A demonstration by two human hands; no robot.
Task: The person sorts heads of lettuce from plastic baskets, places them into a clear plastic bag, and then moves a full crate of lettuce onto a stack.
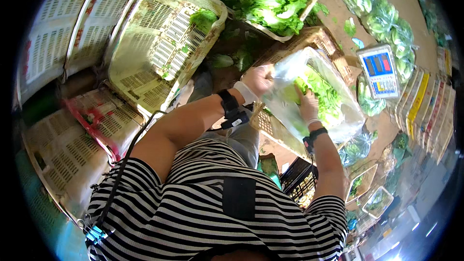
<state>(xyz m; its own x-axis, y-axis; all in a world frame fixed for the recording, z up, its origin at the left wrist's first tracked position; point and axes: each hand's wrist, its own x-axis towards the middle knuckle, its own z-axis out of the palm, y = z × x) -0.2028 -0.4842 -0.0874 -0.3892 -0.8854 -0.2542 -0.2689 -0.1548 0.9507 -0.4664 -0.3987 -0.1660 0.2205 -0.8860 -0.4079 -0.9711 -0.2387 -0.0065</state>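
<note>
My left hand (258, 80) is closed, pinching the left edge of a clear plastic bag (282, 99). My right hand (308, 107) reaches over the bag with its fingers curled against the pale green lettuce (326, 97) that lies in it; the leaves partly hide the fingertips. The bag spreads over a tan plastic crate (328, 42). White cuffs and black wrist straps are on both arms.
Ahead stands a crate heaped with lettuce (270, 0). A yellowish crate (166, 43) with a few leaves is at left, beside stacked crates (55, 29). On the right are a digital scale (379, 71), bagged lettuce (386, 19) and a crate stack (420, 111).
</note>
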